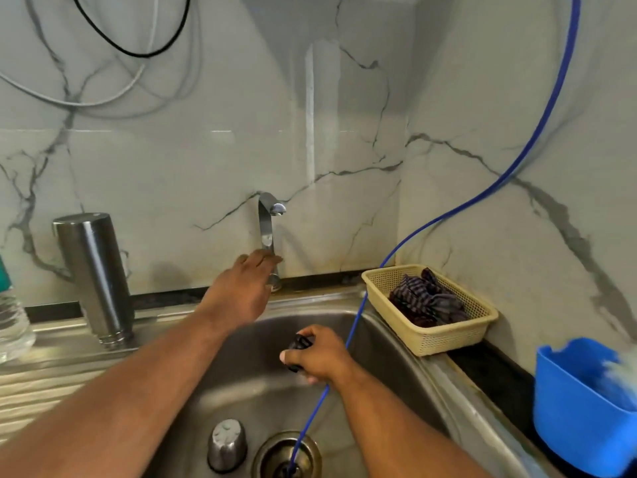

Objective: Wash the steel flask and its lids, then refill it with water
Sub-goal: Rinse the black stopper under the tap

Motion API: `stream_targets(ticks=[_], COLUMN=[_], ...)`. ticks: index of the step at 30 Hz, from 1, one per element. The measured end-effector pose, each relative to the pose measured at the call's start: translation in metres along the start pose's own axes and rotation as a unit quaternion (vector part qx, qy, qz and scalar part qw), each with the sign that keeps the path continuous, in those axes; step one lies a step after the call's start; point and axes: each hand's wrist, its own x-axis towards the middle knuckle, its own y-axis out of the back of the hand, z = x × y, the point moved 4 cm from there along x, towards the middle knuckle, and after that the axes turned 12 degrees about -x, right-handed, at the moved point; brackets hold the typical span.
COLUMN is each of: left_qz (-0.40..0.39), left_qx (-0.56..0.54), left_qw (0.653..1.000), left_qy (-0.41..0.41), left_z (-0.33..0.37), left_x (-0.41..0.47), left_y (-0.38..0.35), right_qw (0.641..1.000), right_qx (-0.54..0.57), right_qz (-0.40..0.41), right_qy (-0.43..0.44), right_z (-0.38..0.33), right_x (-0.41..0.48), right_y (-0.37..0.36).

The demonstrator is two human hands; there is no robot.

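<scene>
Flask [94, 270] stands mouth-down on the drainboard at the left of the frame, well apart from the steel cap [227, 445], which sits in the sink [396, 346] at bottom centre, just beside the drain [267, 446]. The left hand [238, 291] reaches to the tap [267, 229] at mid-frame, fingers stretched out against its stem, while the right hand [319, 355] curls round a black lid [299, 343] over the basin. A blue hose [537, 132] runs down past that hand into the drain.

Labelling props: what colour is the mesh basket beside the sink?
Head view: pale yellow plastic mesh basket.
</scene>
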Motion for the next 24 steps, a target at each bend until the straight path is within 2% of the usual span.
stream_targets(ticks=[4, 8, 24], left_qz=[-0.062, -0.090, -0.051], left_qx=[0.195, 0.284, 0.234], left_qw=[0.978, 0.953, 0.971], left_qy=[-0.046, -0.046, -0.024], left_z=[0.001, -0.002, -0.024], left_x=[0.025, 0.031, 0.011], left_y=[-0.013, -0.019, -0.031], right_qw=[1.000, 0.999, 0.997], right_qx=[0.016, 0.035, 0.077], right_qz=[0.008, 0.005, -0.016], right_qy=[0.020, 0.016, 0.010], right_z=[-0.004, -0.004, -0.007], right_x=[0.004, 0.009, -0.001], right_y=[-0.005, -0.011, -0.012])
